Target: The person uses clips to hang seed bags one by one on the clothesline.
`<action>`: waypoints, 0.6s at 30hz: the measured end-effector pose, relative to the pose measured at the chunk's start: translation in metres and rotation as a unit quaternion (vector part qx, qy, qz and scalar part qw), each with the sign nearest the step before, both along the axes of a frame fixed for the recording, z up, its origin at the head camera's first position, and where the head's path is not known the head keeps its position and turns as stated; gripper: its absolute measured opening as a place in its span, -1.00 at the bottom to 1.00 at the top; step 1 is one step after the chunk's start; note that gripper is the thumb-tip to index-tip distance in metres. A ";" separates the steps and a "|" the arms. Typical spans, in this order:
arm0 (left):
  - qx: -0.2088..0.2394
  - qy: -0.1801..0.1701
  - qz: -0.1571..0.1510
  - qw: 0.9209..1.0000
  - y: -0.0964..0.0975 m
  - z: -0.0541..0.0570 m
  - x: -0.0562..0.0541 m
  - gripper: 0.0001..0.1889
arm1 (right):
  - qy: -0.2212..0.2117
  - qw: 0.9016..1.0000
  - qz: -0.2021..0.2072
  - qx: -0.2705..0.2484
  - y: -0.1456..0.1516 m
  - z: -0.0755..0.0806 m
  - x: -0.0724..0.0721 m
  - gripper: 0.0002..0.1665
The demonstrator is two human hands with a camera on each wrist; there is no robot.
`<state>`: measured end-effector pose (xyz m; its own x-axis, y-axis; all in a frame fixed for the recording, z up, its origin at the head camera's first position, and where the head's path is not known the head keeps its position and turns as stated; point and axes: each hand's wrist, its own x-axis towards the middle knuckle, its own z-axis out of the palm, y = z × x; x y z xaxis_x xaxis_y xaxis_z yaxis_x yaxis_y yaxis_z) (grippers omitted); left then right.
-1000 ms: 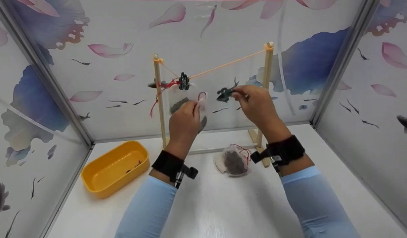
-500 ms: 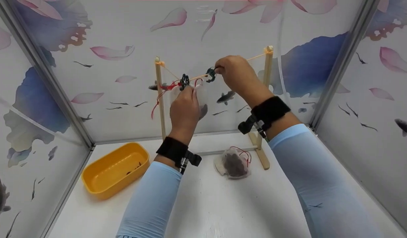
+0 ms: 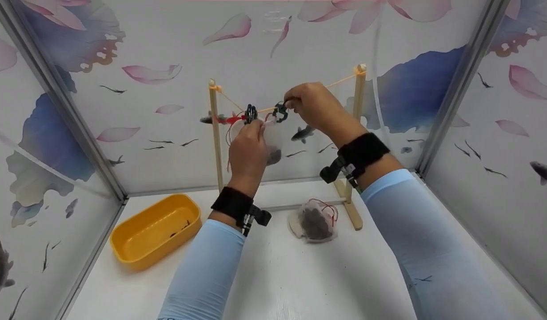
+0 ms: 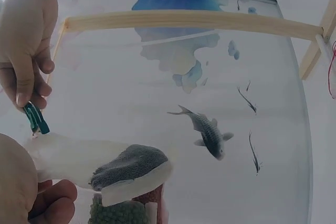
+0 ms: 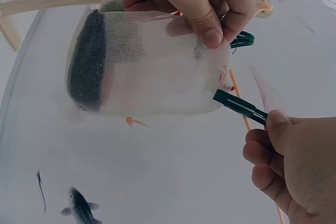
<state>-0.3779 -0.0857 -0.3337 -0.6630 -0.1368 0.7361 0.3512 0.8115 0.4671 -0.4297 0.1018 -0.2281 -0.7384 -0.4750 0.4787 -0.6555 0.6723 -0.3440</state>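
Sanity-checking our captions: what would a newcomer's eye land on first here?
Probably the bright yellow bin at the left of the white table. Next, up at the sagging orange cord between wooden posts, the left hand pinches a pale mesh bag and the right hand holds a dark green clip. Then the second bag, lying on the table.

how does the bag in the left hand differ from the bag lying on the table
Support: the left hand pinches the held bag near its top; the table bag lies on the white table.
Height: the held bag is up by the orange line; the table bag is well below it.
Filling: the held bag's sits at the bottom end; the table bag's dark filling covers much of its visible face.
Shared: both are whitish and see-through.
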 end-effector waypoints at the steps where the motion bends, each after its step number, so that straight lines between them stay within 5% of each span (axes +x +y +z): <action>1: 0.000 0.004 0.000 1.000 0.000 -0.001 0.000 -0.75 | 0.001 1.000 0.004 0.002 0.000 0.000 0.000 -0.72; 12: -0.028 0.006 0.013 0.999 0.005 -0.006 0.004 -0.74 | -0.093 0.992 0.010 0.087 0.000 0.000 0.003 -0.45; 18: -0.017 -0.012 0.001 1.000 0.009 -0.007 0.006 -0.74 | -0.098 0.991 0.008 0.096 0.002 0.001 0.008 -0.42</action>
